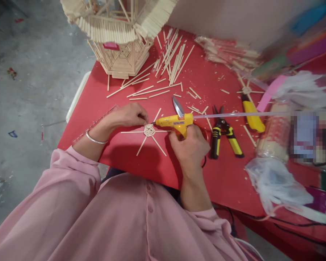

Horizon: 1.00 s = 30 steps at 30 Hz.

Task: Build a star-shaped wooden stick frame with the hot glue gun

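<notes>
My right hand [191, 145] is wrapped around the handle of a yellow glue gun [175, 120], with a long clear glue stick [233, 114] reaching out of its back. The gun's nozzle points left, just above a small wooden-stick star [149, 131] with a web-like hub and spokes spread over the red table [201, 170]. At the star's upper left is my left hand [133, 114], its fingers pinched together beside the hub. Whatever those fingertips hold is hidden or too small to make out.
A stick-built house model [122, 54] stands at the back left. Loose sticks [176, 58] lie behind the star. To the right are scissors [178, 106], cutting pliers [224, 134], a yellow utility knife [253, 114], packed sticks [274, 134] and a plastic bag [277, 185].
</notes>
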### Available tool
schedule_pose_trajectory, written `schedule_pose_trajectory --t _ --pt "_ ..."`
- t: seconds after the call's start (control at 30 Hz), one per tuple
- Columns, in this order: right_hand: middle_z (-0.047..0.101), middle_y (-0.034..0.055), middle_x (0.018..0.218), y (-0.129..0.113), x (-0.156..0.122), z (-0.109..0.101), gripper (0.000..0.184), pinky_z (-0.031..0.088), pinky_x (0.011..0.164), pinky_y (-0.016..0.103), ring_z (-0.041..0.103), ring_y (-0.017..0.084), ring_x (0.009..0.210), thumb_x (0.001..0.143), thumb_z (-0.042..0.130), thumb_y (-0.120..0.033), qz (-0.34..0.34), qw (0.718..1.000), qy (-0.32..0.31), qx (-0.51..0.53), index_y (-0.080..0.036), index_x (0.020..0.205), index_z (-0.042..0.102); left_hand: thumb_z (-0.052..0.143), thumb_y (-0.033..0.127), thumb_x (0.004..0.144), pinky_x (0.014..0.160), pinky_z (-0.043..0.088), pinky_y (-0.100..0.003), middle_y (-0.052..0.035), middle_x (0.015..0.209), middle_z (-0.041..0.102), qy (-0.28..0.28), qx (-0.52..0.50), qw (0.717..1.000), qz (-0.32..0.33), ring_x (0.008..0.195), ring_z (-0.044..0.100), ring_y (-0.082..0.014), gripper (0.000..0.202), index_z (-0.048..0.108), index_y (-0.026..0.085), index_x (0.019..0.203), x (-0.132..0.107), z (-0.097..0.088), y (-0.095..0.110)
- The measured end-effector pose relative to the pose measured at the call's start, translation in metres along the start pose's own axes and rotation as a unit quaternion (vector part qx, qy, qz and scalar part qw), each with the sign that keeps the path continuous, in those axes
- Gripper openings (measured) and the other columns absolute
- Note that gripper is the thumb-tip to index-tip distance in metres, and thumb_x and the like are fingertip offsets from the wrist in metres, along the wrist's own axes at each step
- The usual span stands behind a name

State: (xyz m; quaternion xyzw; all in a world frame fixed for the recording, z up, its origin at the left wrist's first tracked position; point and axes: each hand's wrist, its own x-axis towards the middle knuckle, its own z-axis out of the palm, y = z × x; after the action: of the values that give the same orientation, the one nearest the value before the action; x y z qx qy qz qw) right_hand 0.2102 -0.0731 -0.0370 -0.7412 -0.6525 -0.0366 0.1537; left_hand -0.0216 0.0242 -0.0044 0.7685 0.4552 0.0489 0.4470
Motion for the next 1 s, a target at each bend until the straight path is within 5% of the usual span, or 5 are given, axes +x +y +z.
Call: schedule_pose_trajectory --t 1.0 --pt "0.063 0.0069 0.081 0.0063 -0.0001 -0.0004 0.020 0.029 0.059 0.032 0.056 0.024 0.074 0.079 0.058 -0.043 0.001 1.000 0.023 -0.012 -0.023 0.083 0.055 0.057 0.026 0.071 0.064 0.040 -0.022 -0.0002 0.074 0.073 -0.015 0.009 1.000 -0.011 0.068 0.060 -0.0123 0.024 0.078 0.017 0.079 -0.0002 -0.0026 0.0018"
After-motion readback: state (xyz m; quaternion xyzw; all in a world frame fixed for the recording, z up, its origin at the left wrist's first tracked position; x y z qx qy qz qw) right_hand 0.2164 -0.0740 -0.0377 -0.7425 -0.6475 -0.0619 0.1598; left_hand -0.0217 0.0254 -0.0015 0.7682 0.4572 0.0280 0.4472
